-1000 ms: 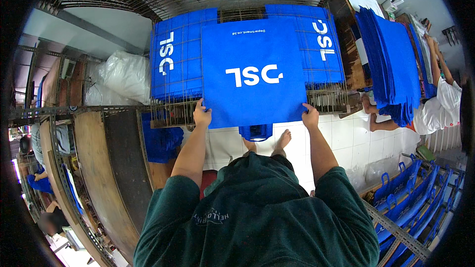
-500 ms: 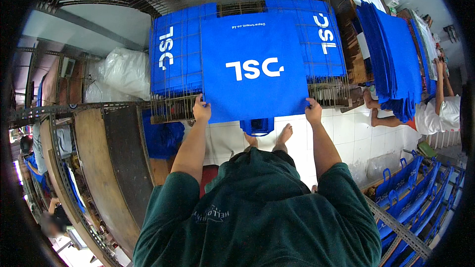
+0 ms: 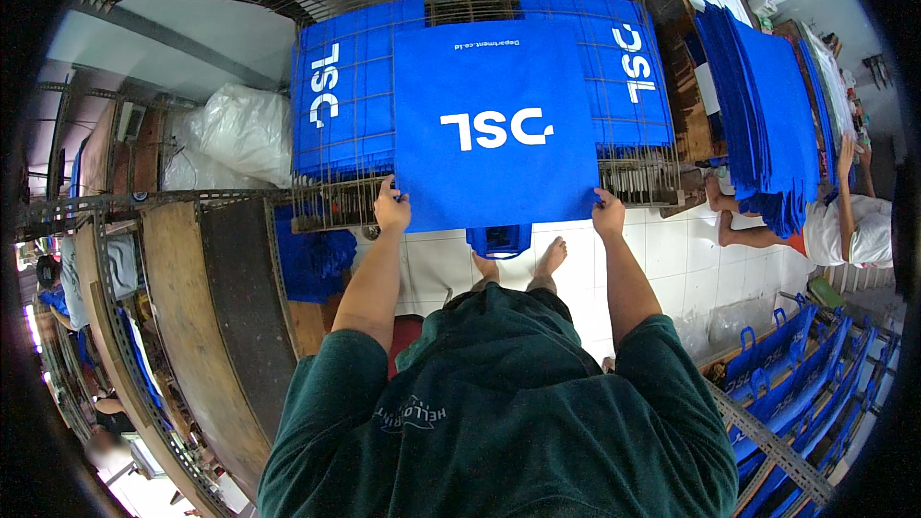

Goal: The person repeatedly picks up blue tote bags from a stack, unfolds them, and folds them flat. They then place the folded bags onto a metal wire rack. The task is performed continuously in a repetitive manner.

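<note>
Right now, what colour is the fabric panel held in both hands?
The fabric panel is bright blue with white print, seen best in the head view.

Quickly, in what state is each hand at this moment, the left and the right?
Left hand: closed, holding the near left corner of the blue fabric panel.
Right hand: closed, holding the near right corner of that panel.

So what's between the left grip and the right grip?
A blue fabric panel, its near edge stretching from the left grip to the right grip; head view shows it.
</note>
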`<state>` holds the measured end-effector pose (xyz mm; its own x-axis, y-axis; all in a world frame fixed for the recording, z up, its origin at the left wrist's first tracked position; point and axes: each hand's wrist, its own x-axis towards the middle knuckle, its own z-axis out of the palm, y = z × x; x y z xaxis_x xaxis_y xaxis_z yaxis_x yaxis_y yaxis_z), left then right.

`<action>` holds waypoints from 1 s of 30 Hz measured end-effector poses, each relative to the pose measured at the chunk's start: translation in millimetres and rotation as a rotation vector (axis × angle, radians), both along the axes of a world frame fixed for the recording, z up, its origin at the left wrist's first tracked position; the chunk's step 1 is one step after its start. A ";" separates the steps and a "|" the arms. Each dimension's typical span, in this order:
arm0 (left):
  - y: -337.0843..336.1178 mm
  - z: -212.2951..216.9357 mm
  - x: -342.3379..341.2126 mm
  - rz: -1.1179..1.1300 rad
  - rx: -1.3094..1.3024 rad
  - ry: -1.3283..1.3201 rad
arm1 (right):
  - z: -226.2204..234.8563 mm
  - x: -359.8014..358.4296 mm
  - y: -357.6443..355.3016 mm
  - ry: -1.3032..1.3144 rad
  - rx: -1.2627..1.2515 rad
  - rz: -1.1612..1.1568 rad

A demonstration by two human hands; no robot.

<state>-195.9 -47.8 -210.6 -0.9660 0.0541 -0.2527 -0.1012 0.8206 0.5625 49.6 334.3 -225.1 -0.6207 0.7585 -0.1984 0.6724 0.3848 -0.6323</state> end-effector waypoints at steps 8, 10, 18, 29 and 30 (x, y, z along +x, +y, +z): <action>2.0 5.4 1.2 0.002 -0.044 -0.006 | 3.5 0.7 -0.6 -0.025 0.076 0.046; 2.0 4.4 1.3 0.008 -0.029 0.000 | 13.1 -2.1 -2.7 -0.059 0.005 0.018; -2.5 -1.9 8.5 -0.090 0.153 0.195 | -1.9 -0.3 -1.8 0.068 0.147 0.069; -1.2 10.9 12.5 -0.013 0.208 0.316 | 10.3 -7.9 -9.0 0.008 0.058 0.021; -6.2 1.0 11.9 0.033 0.194 0.283 | 11.7 -9.9 -9.4 -0.002 0.034 0.019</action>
